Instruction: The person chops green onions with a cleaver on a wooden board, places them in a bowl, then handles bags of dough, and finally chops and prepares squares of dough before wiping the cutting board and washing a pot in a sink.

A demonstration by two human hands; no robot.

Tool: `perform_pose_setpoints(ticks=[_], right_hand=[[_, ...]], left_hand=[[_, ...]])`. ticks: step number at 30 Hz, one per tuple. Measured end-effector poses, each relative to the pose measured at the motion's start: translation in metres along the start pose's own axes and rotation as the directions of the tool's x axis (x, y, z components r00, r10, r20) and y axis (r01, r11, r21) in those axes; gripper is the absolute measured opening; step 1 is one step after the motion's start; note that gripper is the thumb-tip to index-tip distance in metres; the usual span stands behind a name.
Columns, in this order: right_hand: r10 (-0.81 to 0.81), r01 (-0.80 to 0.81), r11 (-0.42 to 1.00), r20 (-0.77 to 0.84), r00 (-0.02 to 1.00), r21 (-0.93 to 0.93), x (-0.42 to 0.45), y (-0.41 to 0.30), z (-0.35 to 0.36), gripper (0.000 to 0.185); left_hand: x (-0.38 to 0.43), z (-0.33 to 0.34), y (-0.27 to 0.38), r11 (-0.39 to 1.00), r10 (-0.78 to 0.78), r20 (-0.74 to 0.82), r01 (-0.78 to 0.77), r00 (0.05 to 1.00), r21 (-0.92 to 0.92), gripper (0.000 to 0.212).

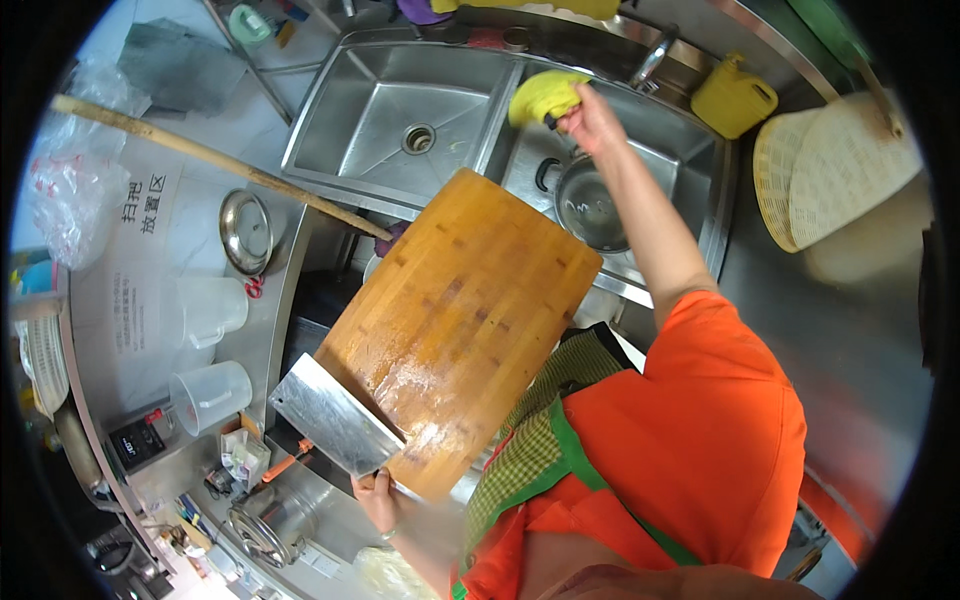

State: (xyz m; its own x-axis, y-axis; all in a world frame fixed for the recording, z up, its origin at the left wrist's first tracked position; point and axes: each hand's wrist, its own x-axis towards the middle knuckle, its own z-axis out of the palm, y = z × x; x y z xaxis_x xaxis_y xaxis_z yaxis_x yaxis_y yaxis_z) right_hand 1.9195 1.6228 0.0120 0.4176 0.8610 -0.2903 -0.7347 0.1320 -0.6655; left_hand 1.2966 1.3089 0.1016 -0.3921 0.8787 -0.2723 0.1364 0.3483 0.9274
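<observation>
My right hand [596, 124] grips a bright yellow cloth [544, 101] over the right sink basin; a small dark piece shows beside the fingers. At the lower left, my left hand [375, 499] holds a broad-bladed cleaver [337, 416]. The blade overlaps the corner of a thick wooden chopping board [465, 322], and I cannot tell whether the hand also bears on the board. Wet shine covers the board's near end. Its far end reaches the sink's front rim. Below my right forearm, a pot [596, 202] with a black handle sits in the basin.
A double stainless sink [390, 112] lies ahead, with a faucet [656, 56] behind its right basin. A wooden pole [217, 165] slants in from the left. Plastic jugs [214, 394], a metal bowl [246, 231] and a scale [135, 442] stand left. Baskets [825, 172] and a yellow jerrycan [733, 96] stand right.
</observation>
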Motion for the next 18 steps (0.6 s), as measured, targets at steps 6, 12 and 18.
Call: perform_pose_setpoints(ticks=[6, 12, 18], right_hand=[[-0.197, 0.166, 0.825, 0.001, 0.980, -0.540, -0.055, -0.074, -0.050, 0.018], [-0.110, -0.222, -0.231, -0.202, 0.973, -0.947, -0.063, -0.005, -0.148, 0.040], [-0.064, -0.141, -0.549, -0.127, 0.990, -0.824, -0.055, 0.082, -0.195, 0.093]], left_hand=[[0.038, 0.013, 0.001, 0.998, -0.028, 0.113, 0.020, 0.993, 0.066, 0.024], [0.054, 0.034, 0.039, 0.988, 0.005, 0.160, -0.029, 0.987, 0.148, 0.029], [0.053, 0.029, 0.065, 0.969, 0.046, 0.119, -0.073, 0.992, 0.234, 0.028]])
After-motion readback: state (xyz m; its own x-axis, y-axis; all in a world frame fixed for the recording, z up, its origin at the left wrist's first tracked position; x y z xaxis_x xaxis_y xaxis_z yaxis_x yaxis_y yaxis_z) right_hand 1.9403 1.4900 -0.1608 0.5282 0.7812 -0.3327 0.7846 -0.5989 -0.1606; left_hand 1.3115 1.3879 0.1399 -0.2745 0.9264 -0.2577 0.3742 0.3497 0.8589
